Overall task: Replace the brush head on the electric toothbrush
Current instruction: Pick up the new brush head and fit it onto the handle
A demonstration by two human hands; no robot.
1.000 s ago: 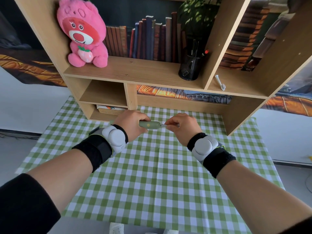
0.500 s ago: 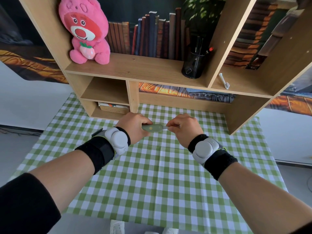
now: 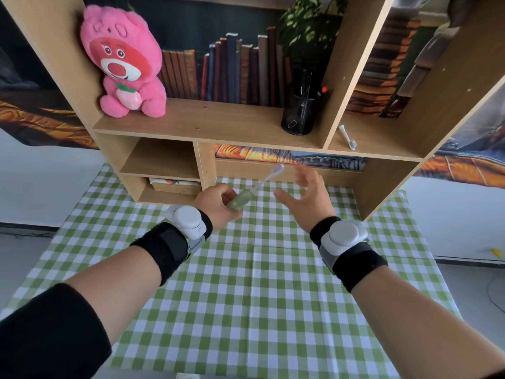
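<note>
My left hand point(image 3: 218, 205) grips the green handle of the electric toothbrush point(image 3: 241, 201) above the checked tablecloth. A white brush head point(image 3: 269, 177) sits on the handle and points up and to the right, blurred by motion. My right hand point(image 3: 306, 198) hovers just right of the brush head with its fingers spread, holding nothing. A second white brush head point(image 3: 347, 137) lies on the right shelf compartment of the wooden shelf unit point(image 3: 207, 124).
A black pen holder point(image 3: 299, 114) stands on the middle shelf, with a pink plush bear point(image 3: 127, 64) at its left and a row of books point(image 3: 232, 72) behind. The green checked tablecloth point(image 3: 251, 283) covers the table in front of the shelf unit.
My right hand has let go of the brush head and opened, moving right and up. My left hand has tilted the toothbrush so its head points upward.
</note>
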